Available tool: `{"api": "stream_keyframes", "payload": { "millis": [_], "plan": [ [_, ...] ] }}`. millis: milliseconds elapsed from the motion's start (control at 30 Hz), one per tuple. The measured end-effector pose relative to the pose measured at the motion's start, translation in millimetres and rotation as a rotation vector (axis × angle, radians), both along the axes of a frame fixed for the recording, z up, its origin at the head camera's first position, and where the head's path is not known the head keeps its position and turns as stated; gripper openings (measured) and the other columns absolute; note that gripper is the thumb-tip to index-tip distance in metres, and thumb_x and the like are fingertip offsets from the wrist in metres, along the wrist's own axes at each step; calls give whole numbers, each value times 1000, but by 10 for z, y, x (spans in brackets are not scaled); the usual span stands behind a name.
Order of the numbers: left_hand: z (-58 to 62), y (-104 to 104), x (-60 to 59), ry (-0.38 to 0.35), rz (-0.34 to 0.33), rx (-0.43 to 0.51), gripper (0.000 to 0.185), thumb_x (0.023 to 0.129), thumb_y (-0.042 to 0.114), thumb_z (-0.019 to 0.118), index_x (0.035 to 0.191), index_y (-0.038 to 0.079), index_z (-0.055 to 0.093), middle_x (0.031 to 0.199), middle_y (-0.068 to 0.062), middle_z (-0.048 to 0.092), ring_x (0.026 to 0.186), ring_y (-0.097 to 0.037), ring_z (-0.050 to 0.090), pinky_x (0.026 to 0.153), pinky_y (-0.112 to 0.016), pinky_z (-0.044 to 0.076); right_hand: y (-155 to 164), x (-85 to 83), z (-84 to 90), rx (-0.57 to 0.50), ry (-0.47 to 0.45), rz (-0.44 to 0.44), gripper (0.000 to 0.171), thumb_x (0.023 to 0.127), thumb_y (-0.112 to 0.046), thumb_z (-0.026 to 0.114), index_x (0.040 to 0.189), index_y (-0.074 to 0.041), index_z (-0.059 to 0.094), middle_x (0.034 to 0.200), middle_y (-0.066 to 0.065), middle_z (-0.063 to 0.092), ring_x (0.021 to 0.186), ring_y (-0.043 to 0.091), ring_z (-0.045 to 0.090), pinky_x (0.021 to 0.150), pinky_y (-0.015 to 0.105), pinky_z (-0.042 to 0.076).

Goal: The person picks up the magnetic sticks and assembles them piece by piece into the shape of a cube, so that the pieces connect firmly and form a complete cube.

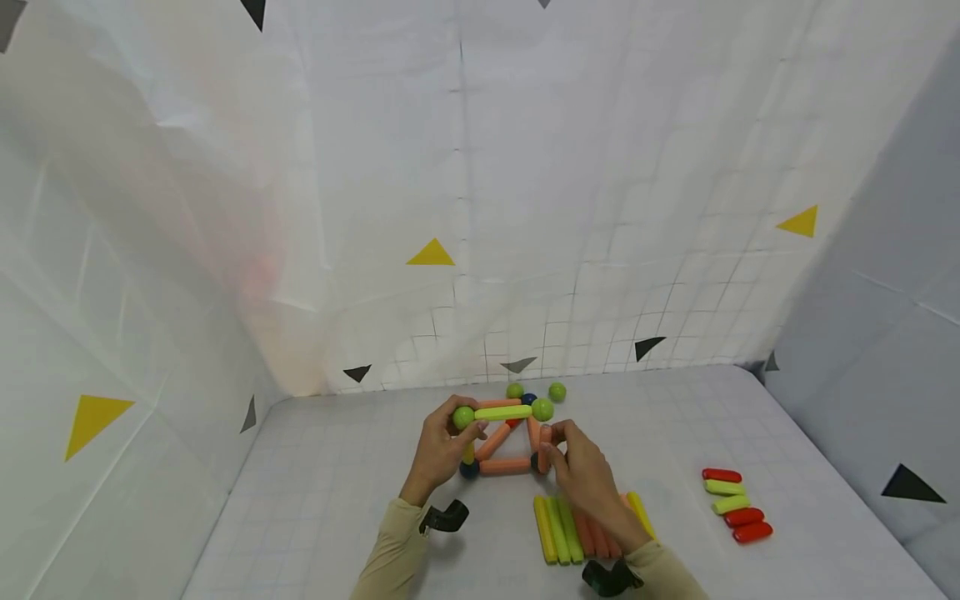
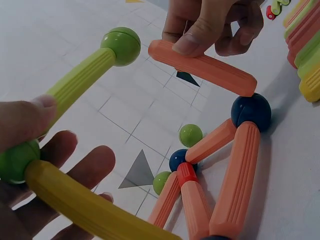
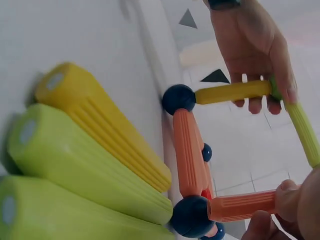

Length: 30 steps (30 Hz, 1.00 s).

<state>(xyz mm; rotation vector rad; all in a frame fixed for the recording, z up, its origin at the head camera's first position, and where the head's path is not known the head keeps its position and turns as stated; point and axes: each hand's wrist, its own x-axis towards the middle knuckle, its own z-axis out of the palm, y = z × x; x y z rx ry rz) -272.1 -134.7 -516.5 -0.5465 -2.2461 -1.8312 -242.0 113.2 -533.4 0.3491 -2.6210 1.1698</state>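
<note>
No writing or brand mark is legible on any piece. Left hand (image 1: 438, 454) — fingers and thumb curled round the green ball (image 1: 462, 417) at the upper left corner of the rod-and-ball frame (image 1: 504, 437), which stands on the white gridded table (image 1: 360, 500) near its far edge. Right hand (image 1: 583, 475) — thumb and fingers pinching the upright orange rod (image 1: 544, 447), long axis rising steeply from the dark blue ball (image 2: 251, 111) at the near right base corner. From the held green ball one lime-green rod (image 1: 502, 412) runs level, left to right, to a second green ball (image 1: 542, 409); one yellow rod (image 3: 232, 92) drops to another blue ball (image 1: 469, 470). Two loose green balls (image 1: 557, 391) lie behind the frame. Row of spare rods (image 1: 558, 529) under the right wrist; five short pieces (image 1: 737, 504) — three red, two lime — far right
</note>
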Motion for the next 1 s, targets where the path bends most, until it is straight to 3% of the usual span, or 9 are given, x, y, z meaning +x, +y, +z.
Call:
{"api": "stream_keyframes", "payload": {
  "millis": [100, 233, 500, 633, 767, 1000],
  "plan": [
    [-6, -8, -2, 0, 0, -8, 20, 99, 10, 75, 119, 11, 69, 103, -12, 73, 84, -31, 77, 73, -44, 62, 14, -49, 3, -15, 35, -8, 18, 104, -18, 69, 116, -6, 62, 103, 9, 68, 62, 5, 45, 56, 23, 41],
    [-10, -14, 2, 1, -1, -18, 21, 100, 13, 75, 119, 11, 69, 103, -12, 72, 85, -30, 77, 73, -46, 62, 12, -90, 16, -34, 21, -9, 17, 105, -18, 68, 117, -7, 61, 105, 9, 69, 64, 6, 48, 57, 24, 43],
    [-19, -14, 17, -17, -3, -37, 23, 101, 17, 75, 122, 9, 68, 101, -12, 74, 84, -27, 76, 68, -39, 62, -14, -130, -19, 25, -24, -33, 17, 105, -21, 69, 117, -12, 60, 107, 4, 68, 69, 9, 52, 60, 23, 45],
    [-17, -14, 4, -14, 0, -32, 23, 100, 16, 75, 122, 9, 68, 103, -12, 72, 84, -26, 76, 73, -43, 63, -16, -132, -29, 25, 5, -24, 17, 105, -20, 68, 117, -11, 61, 107, 4, 68, 67, 5, 52, 59, 23, 46],
    [-5, -21, 9, -16, 2, -43, 25, 101, 18, 75, 123, 9, 68, 103, -11, 72, 85, -25, 77, 73, -38, 63, -11, -131, -44, 19, 48, -11, 19, 105, -20, 70, 118, -10, 61, 107, 6, 69, 64, 3, 50, 58, 23, 46],
    [23, -61, 18, 89, 47, -190, 39, 99, 22, 78, 135, 16, 65, 108, -4, 73, 84, -14, 67, 72, -25, 56, 11, -152, -50, 6, 36, 6, 20, 104, -16, 71, 120, -10, 61, 107, 6, 70, 64, 2, 52, 59, 23, 48]
  ]
}}
